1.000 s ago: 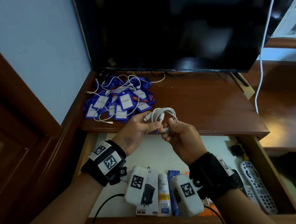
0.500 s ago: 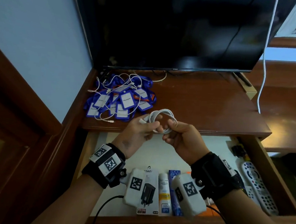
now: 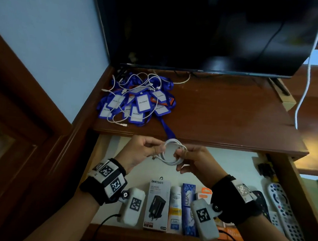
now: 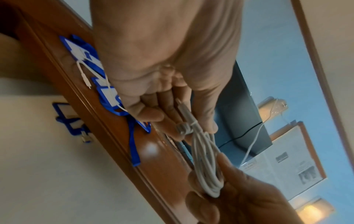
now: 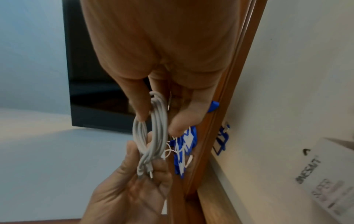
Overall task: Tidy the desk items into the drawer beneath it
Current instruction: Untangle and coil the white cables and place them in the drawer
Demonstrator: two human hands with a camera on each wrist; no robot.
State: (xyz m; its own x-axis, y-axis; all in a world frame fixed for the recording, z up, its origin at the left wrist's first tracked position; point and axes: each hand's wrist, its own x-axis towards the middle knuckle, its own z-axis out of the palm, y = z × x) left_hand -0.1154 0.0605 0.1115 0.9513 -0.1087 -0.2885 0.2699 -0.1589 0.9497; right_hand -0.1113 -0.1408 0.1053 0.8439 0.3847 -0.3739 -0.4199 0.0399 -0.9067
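A coiled white cable [image 3: 173, 152] hangs between both hands above the open drawer [image 3: 232, 162], just in front of the desk's front edge. My left hand [image 3: 145, 149] pinches the coil's left side, where the plug ends [image 4: 182, 121] lie against its fingers. My right hand [image 3: 191, 159] pinches the coil's right side [image 5: 155, 121] between thumb and fingers. A heap of blue badge holders with lanyards [image 3: 137, 102], tangled with thin white cables, lies on the desk [image 3: 229, 113] at the back left.
The drawer holds a charger box [image 3: 156, 204], tubes and small boxes [image 3: 182, 209] along its front, and remote controls [image 3: 283, 211] at the right. A dark TV screen [image 3: 206, 30] stands at the desk's back. A white cord [image 3: 306, 73] hangs at the right.
Both hands have drawn the coiled cable back from over the desk edge and lowered it above the drawer. The coil now lies flatter between them.
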